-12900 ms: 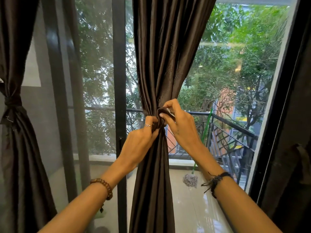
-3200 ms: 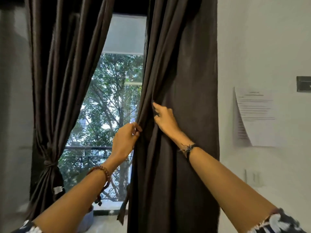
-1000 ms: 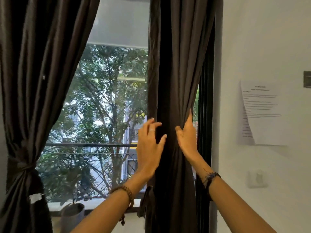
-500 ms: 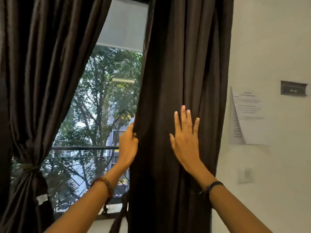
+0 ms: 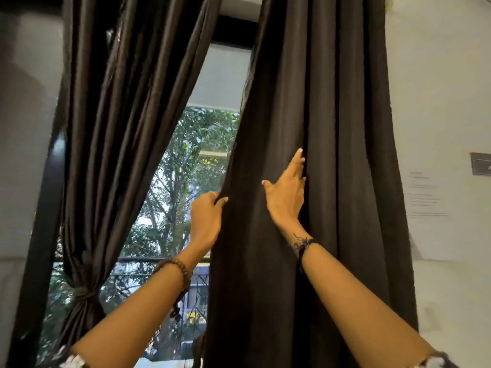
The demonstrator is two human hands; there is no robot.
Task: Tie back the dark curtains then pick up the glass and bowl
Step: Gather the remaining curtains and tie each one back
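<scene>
Your left hand (image 5: 206, 219) pinches the loose right curtain (image 5: 313, 181) by its inner edge while your right hand (image 5: 285, 193) presses flat-fingered into its folds, gathering it for tying; glass and bowl aren't visible.

The tied curtain (image 5: 111, 144) hangs left of the window (image 5: 183, 187); the loose curtain (image 5: 332, 128) (nearest the wall (image 5: 438, 102)) hangs right.

the right curtain (image 5: 332, 128) is matt dark cloth, the tied one (image 5: 119, 115) has a soft sheen (like satin); wooden beads (image 5: 183, 272) on one wrist, white wall (image 5: 438, 88) matt.
</scene>
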